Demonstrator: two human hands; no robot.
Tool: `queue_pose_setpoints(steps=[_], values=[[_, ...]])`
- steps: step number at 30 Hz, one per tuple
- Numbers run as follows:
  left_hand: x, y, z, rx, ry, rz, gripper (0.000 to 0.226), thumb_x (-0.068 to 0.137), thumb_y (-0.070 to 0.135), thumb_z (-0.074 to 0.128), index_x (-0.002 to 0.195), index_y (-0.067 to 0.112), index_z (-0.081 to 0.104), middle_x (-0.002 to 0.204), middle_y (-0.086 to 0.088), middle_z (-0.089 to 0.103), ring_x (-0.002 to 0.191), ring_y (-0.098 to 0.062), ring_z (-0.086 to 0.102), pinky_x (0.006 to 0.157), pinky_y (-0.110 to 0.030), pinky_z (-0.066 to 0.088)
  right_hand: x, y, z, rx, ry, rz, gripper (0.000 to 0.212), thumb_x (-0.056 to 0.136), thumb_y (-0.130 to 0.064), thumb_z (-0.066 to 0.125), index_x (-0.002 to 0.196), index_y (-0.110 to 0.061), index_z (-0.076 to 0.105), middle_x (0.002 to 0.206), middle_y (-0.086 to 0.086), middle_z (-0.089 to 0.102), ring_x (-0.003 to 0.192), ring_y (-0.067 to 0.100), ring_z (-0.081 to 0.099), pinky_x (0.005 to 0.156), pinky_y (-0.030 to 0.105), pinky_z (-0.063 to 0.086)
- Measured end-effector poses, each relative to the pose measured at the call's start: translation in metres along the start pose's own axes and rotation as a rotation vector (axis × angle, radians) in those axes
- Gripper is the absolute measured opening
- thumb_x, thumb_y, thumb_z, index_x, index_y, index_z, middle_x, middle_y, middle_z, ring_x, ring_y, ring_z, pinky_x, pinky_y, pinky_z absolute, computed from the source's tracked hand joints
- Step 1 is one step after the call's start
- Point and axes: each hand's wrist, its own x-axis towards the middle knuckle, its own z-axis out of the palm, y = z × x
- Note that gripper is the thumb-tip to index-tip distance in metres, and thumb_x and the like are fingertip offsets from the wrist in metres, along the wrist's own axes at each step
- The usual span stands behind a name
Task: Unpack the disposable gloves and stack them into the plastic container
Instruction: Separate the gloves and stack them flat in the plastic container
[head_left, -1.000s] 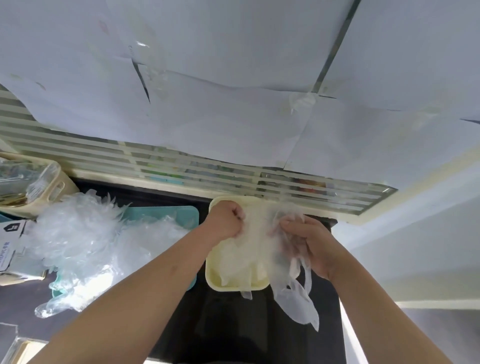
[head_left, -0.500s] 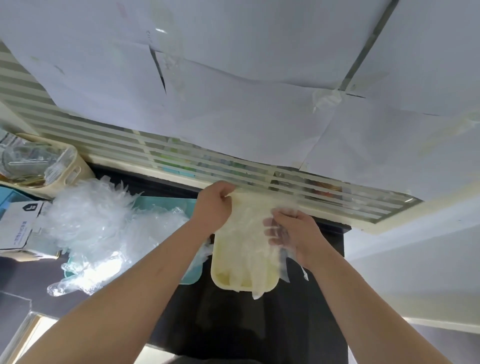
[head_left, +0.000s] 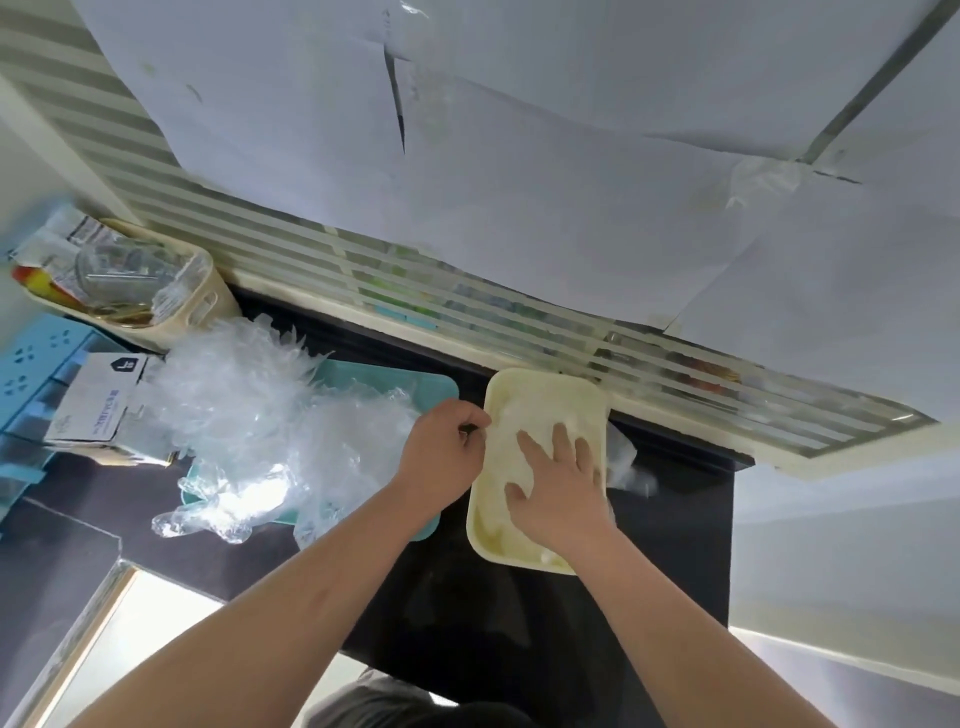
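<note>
Over the cream container (head_left: 540, 387) — right hand (head_left: 558, 491) flat, fingers spread, pressing gloves (head_left: 506, 436) down inside. Left hand (head_left: 441, 452) clenched at its left rim, pinching film. Loose glove pile (head_left: 249, 410) lies left of the container — left hand nearer.

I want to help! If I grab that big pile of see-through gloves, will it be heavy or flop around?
The pile of clear gloves looks thin and crinkly, so probably very light. Fingers dangle off the teal tray, so it would likely flop and slip apart.

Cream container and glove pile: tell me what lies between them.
In the head view, the left hand sits between the glove pile and the container, over the teal mat's edge.
</note>
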Motion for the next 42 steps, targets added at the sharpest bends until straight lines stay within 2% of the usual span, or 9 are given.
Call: queue_pose_setpoints(steps=[7,11,17,23,28,32,34,37,42], values=[[-0.024,-0.035,-0.024,0.051,-0.002,-0.064,0.017,0.099,0.017,0.06,0.102,0.031,0.07,0.11,0.019,0.065,0.103,-0.004,0.062,0.095,-0.023,0.052,0.053,-0.006,0.029,0.108,-0.247,0.092,0.075,0.107,-0.054,0.042,0.166,-0.044,-0.004,0.176,0.003,-0.017,0.162,0.042,-0.009,0.129,0.064,0.011],[-0.025,-0.061,-0.041,0.401,-0.094,-0.012,0.021,0.102,0.026,0.058,0.12,0.03,0.069,0.147,0.011,0.051,0.134,-0.013,0.049,0.111,-0.024,0.04,0.058,-0.009,0.032,0.105,-0.274,0.156,0.08,0.106,-0.053,0.047,0.168,-0.037,-0.001,0.177,0.005,-0.014,0.162,0.041,-0.004,0.129,0.062,0.01],[-0.015,-0.097,-0.042,0.822,-0.412,-0.083,0.044,0.102,0.035,0.058,0.146,0.035,0.051,0.174,-0.007,-0.001,0.16,-0.033,-0.002,0.125,-0.044,0.027,0.019,-0.029,-0.006,0.232,-0.165,0.11,0.088,0.094,-0.017,0.064,0.167,-0.029,0.018,0.177,0.001,0.003,0.163,0.032,0.0,0.131,0.056,0.016],[-0.002,-0.126,-0.042,0.851,-0.543,-0.101,0.063,0.097,0.023,0.061,0.155,0.019,0.038,0.172,-0.004,0.006,0.159,-0.031,0.003,0.128,-0.045,0.017,-0.016,-0.061,-0.008,0.478,0.271,-0.01,0.058,0.094,0.002,0.057,0.146,-0.024,0.058,0.155,-0.005,0.05,0.14,0.019,0.05,0.112,0.03,0.044],[0.001,-0.119,-0.065,0.495,-0.289,0.025,0.05,0.101,0.02,0.055,0.151,0.015,0.048,0.159,0.0,0.041,0.146,-0.019,0.035,0.12,-0.028,0.028,-0.025,-0.09,0.01,0.634,0.385,-0.096,0.04,0.098,0.004,0.051,0.117,-0.023,0.073,0.124,-0.007,0.068,0.117,0.013,0.06,0.096,0.009,0.04],[0.001,-0.087,-0.109,-0.018,-0.05,-0.035,0.019,0.095,0.025,0.071,0.112,0.022,0.075,0.118,0.013,0.07,0.11,-0.005,0.062,0.096,-0.017,0.044,-0.023,-0.111,0.006,0.911,0.373,-0.049,0.043,0.098,0.004,0.057,0.119,-0.033,0.064,0.113,-0.019,0.066,0.112,0.009,0.062,0.088,0.008,0.048],[0.002,-0.07,-0.13,-0.437,-0.057,-0.238,0.01,0.092,0.024,0.074,0.095,0.016,0.08,0.093,0.006,0.075,0.087,-0.012,0.065,0.085,-0.022,0.05,-0.018,-0.119,0.002,1.07,0.288,-0.016,0.043,0.097,-0.004,0.068,0.13,-0.03,0.06,0.119,-0.018,0.064,0.115,0.009,0.062,0.082,0.01,0.049],[0.0,-0.054,-0.152,-0.976,-0.099,-0.403,0.014,0.097,0.017,0.07,0.096,0.006,0.077,0.087,-0.009,0.072,0.082,-0.021,0.063,0.088,-0.035,0.053,-0.008,-0.124,0.0,1.287,0.139,-0.016,0.051,0.088,-0.024,0.082,0.136,-0.02,0.062,0.131,-0.004,0.07,0.122,0.019,0.067,0.1,0.033,0.056],[-0.011,-0.056,-0.156,-1.186,-0.343,-0.487,0.034,0.094,0.042,0.073,0.105,0.011,0.071,0.098,-0.011,0.066,0.096,-0.028,0.065,0.104,-0.049,0.051,-0.017,-0.132,-0.002,1.339,-0.127,-0.105,0.042,0.081,-0.042,0.087,0.114,-0.019,0.074,0.116,0.0,0.078,0.112,0.02,0.073,0.103,0.044,0.055]])
